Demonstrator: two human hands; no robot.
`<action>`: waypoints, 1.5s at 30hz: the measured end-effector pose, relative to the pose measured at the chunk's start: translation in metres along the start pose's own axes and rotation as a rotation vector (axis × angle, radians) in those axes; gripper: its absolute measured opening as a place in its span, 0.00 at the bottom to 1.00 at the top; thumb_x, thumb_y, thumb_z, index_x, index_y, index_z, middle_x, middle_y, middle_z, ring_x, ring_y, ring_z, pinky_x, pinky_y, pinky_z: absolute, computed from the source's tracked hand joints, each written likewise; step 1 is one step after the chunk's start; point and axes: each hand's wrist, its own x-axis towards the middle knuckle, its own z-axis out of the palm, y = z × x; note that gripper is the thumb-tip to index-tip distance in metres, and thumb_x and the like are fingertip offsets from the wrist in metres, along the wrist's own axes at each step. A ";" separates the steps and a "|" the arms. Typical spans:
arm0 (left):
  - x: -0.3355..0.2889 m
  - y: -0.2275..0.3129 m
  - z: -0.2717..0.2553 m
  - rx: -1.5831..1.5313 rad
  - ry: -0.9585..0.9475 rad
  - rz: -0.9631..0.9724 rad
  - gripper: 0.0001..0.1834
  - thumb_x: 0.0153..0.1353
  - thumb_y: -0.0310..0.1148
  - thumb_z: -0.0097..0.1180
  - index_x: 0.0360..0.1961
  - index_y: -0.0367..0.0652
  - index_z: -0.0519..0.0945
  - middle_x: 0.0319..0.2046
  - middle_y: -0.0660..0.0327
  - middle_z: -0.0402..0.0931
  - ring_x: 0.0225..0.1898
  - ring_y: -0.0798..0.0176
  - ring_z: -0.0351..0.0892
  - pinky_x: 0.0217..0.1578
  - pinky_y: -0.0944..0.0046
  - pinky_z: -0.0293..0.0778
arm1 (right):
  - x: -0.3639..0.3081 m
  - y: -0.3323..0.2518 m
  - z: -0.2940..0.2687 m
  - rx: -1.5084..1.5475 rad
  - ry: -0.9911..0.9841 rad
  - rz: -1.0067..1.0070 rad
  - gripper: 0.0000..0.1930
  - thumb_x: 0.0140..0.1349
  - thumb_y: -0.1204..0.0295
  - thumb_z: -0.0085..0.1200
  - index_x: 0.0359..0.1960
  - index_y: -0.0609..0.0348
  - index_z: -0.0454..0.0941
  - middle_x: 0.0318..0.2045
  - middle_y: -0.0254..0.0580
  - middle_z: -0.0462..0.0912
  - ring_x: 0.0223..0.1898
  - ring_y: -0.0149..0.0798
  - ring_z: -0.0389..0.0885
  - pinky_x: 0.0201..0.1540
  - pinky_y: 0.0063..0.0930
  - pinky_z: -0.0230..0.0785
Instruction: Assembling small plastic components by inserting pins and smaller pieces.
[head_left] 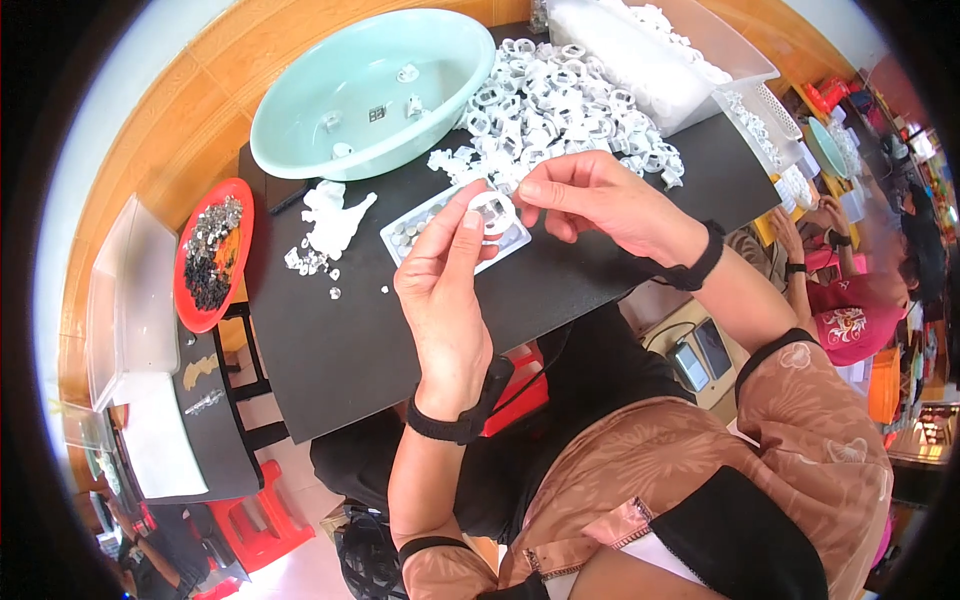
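My left hand [440, 285] pinches a round white plastic part [492, 213] with a clear centre between thumb and fingers. Close against its right edge is my right hand [615, 205], thumb and forefinger pressed together; whatever they hold is too small to make out. Below both hands lies a shallow white tray [513, 240] with small round silvery pieces, partly covered by my left hand. Just behind it spreads a big heap of similar white and clear ring-shaped parts [560, 105].
A pale green basin [290, 125] with a few clear parts stands at the back left. Left of it, a red plate [187, 290] holds black and silvery bits. Crumpled white plastic [335, 222] lies nearby. A translucent bin [690, 95] sits back right. Another person [850, 315] works at right.
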 end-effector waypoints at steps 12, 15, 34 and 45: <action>0.002 -0.003 0.001 -0.099 -0.026 -0.054 0.08 0.65 0.25 0.54 0.44 0.36 0.76 0.43 0.58 0.78 0.46 0.65 0.79 0.50 0.66 0.75 | 0.013 -0.010 0.002 -0.456 0.066 -0.439 0.08 0.63 0.72 0.57 0.37 0.65 0.79 0.29 0.31 0.80 0.27 0.22 0.74 0.30 0.17 0.67; 0.005 0.001 -0.007 -0.118 -0.051 -0.038 0.08 0.64 0.24 0.53 0.44 0.36 0.75 0.43 0.58 0.78 0.46 0.64 0.79 0.50 0.65 0.75 | 0.017 -0.027 0.008 -0.623 0.041 -0.516 0.08 0.62 0.74 0.57 0.38 0.67 0.80 0.29 0.35 0.82 0.30 0.23 0.78 0.35 0.18 0.70; 0.002 0.014 -0.045 -0.154 0.053 -0.030 0.24 0.66 0.22 0.48 0.62 0.29 0.63 0.58 0.49 0.69 0.50 0.58 0.78 0.48 0.69 0.77 | 0.052 0.009 -0.016 -1.143 0.059 -0.467 0.05 0.54 0.71 0.59 0.31 0.58 0.82 0.27 0.43 0.80 0.32 0.47 0.79 0.37 0.37 0.70; -0.007 0.005 -0.040 -0.189 0.014 -0.144 0.22 0.65 0.23 0.51 0.60 0.34 0.68 0.55 0.53 0.73 0.49 0.62 0.77 0.48 0.69 0.73 | 0.055 0.020 -0.011 -1.251 0.133 -0.420 0.04 0.52 0.71 0.60 0.29 0.56 0.81 0.28 0.40 0.80 0.34 0.46 0.80 0.35 0.38 0.72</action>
